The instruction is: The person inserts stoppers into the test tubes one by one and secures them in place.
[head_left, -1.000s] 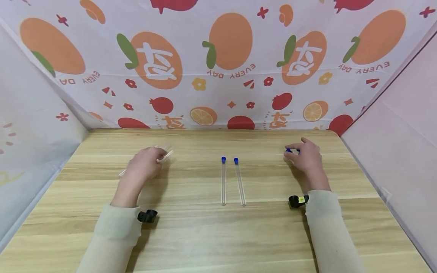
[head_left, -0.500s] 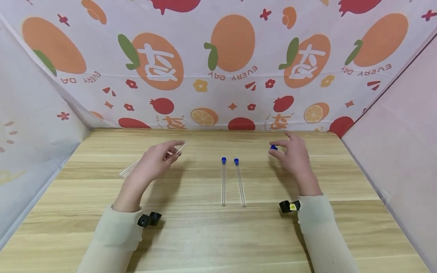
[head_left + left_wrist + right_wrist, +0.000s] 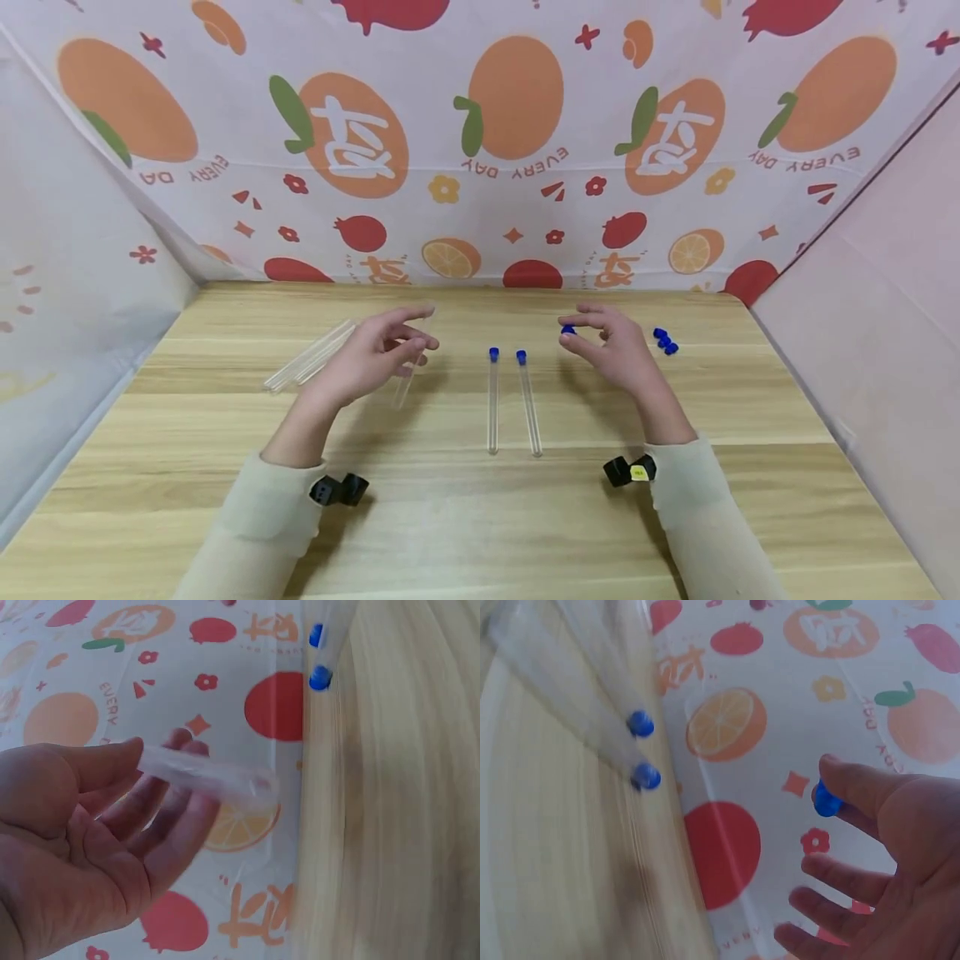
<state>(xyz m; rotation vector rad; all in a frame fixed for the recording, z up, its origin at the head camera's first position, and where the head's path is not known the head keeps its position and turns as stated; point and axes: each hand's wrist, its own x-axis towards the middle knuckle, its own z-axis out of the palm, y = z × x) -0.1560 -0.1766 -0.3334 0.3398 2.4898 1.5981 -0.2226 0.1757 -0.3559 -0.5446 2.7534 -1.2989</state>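
Observation:
My left hand [image 3: 375,354] pinches an uncapped clear test tube [image 3: 408,379] between thumb and fingers above the table; the left wrist view shows the tube [image 3: 210,776] sticking out past the fingertips, slightly blurred. In my right hand [image 3: 618,350] a blue cap [image 3: 567,330] is pinched between thumb and index finger; the other fingers are spread apart in the right wrist view, where the cap [image 3: 826,799] shows clearly. Between the hands lie two test tubes with blue caps, a left one [image 3: 492,408] and a right one [image 3: 529,408], side by side on the table.
Several uncapped test tubes [image 3: 311,357] lie in a slanted group at the left, partly behind my left hand. Loose blue caps [image 3: 664,341] sit to the right of my right hand. A fruit-patterned cloth [image 3: 517,167] hangs along the far edge of the wooden table [image 3: 465,525].
My left hand has moved right with a test tube, away from the tubes at left. The right hand has moved left with one cap, leaving the loose caps uncovered.

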